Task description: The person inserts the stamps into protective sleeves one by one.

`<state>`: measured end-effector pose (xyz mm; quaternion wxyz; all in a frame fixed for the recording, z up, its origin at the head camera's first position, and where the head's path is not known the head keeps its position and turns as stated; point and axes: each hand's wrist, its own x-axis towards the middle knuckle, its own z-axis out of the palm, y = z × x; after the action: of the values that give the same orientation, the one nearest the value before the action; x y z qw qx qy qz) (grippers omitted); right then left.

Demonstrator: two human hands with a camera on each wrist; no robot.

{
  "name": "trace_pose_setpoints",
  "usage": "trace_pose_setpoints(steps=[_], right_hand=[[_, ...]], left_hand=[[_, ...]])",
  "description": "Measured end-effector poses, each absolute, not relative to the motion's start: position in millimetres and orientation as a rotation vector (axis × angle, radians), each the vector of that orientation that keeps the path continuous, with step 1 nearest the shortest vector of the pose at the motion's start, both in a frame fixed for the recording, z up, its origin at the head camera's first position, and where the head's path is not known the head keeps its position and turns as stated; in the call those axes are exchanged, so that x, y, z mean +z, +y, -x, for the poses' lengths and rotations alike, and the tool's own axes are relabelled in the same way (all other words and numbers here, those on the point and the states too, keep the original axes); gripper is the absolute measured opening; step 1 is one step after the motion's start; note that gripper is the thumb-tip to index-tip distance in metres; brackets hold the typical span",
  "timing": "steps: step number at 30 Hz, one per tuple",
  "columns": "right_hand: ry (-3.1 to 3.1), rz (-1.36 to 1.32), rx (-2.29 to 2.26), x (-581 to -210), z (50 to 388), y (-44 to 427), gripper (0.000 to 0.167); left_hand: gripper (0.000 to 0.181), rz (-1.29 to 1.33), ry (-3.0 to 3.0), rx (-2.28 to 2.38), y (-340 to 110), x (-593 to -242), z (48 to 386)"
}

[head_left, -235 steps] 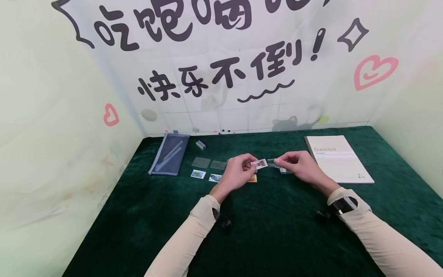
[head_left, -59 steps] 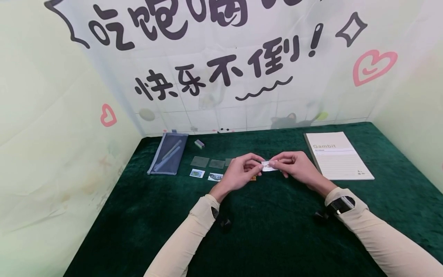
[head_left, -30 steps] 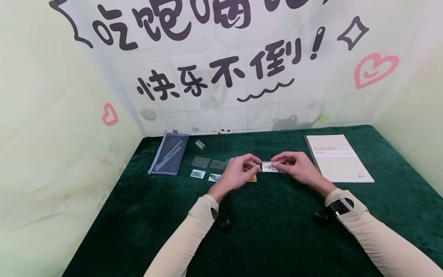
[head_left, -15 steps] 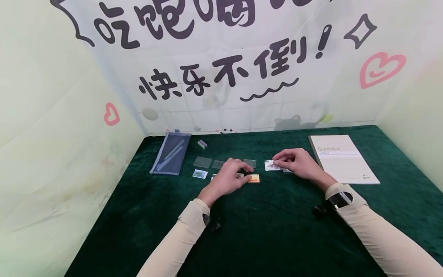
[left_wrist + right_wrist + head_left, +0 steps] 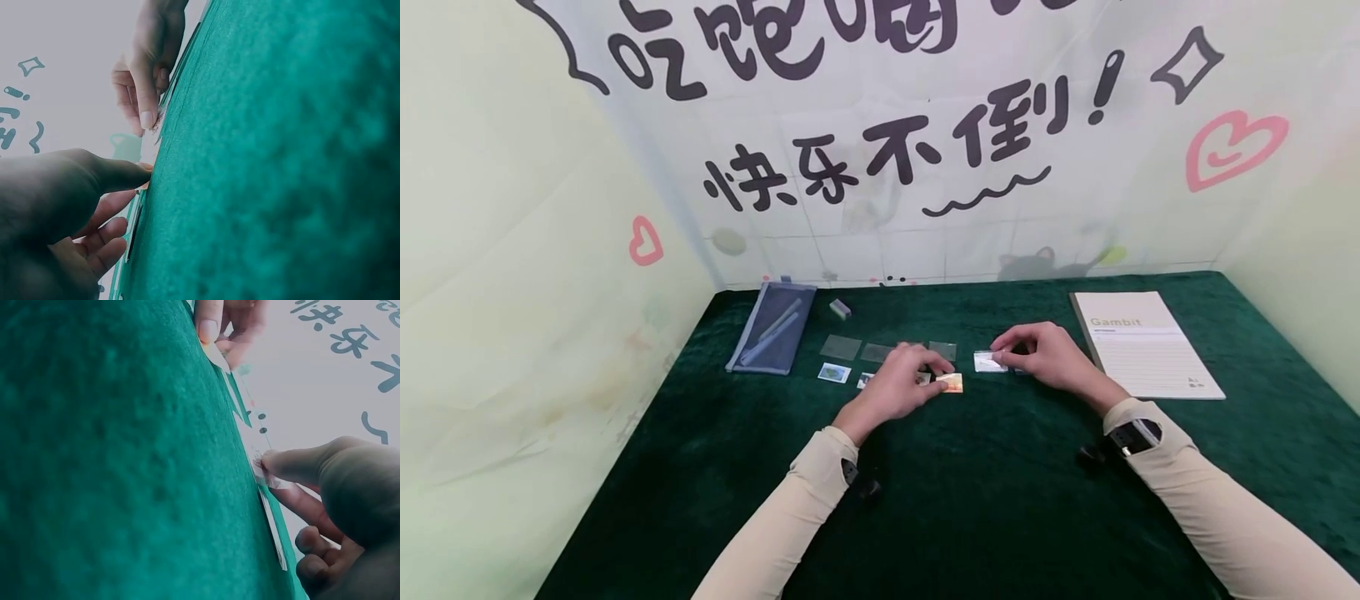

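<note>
Whereas both hands were at the white picture card (image 5: 988,362) two seconds ago, only the right hand (image 5: 1047,357) is on it now. The left hand (image 5: 895,383) has moved toward the lower left, to the orange card (image 5: 953,383) just below the centre-right of the head view.

Left hand: pinching the orange card at its left edge, thumb on the near side and a fingertip behind; the right wrist view shows that card tilted. Its remaining fingers are loosely bent.

Right hand: pinching the right end of the white card between thumb and forefinger. Clear film (image 5: 277,482) shows beside the thumb in the right wrist view; whether the card lies fully inside it cannot be told. A dark-blue card (image 5: 1019,372), mostly covered by this hand, lies just beside the white one.

Assessment: the shift suggests that two-handed handling of the white card is over or paused, and that attention now divides between two cards. The orange card appears bare.

At the centre-left of the head view, a blue-and-green card (image 5: 834,372) lies below a clear sleeve (image 5: 841,347). Another clear sleeve (image 5: 942,351), largely behind the left hand a second ago, is now in plain sight above the orange card. The cards and sleeves between them are partly hidden by the left hand, so their number is not confirmed.
</note>
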<state>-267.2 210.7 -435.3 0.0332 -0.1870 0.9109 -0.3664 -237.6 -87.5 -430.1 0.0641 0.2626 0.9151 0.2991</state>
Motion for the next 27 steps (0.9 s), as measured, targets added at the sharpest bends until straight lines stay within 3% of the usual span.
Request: trace_pose_setpoints(steps=[6,14,27], right_hand=[[2.844,0.604,-1.082,-437.4,265.3,208.2,0.016],[2.859,0.657,-1.057,-433.1,264.7,203.2,0.017],[2.771,0.673,-1.061,-427.8,286.8,153.0,0.025]], left_hand=[[0.024,-0.795,2.778,0.889,-86.4,-431.2,238.2],[0.009,-0.791,2.715,1.079,-90.8,-429.0,240.4],[0.015,-0.780,2.646,1.237,-98.1,-433.3,243.3]])
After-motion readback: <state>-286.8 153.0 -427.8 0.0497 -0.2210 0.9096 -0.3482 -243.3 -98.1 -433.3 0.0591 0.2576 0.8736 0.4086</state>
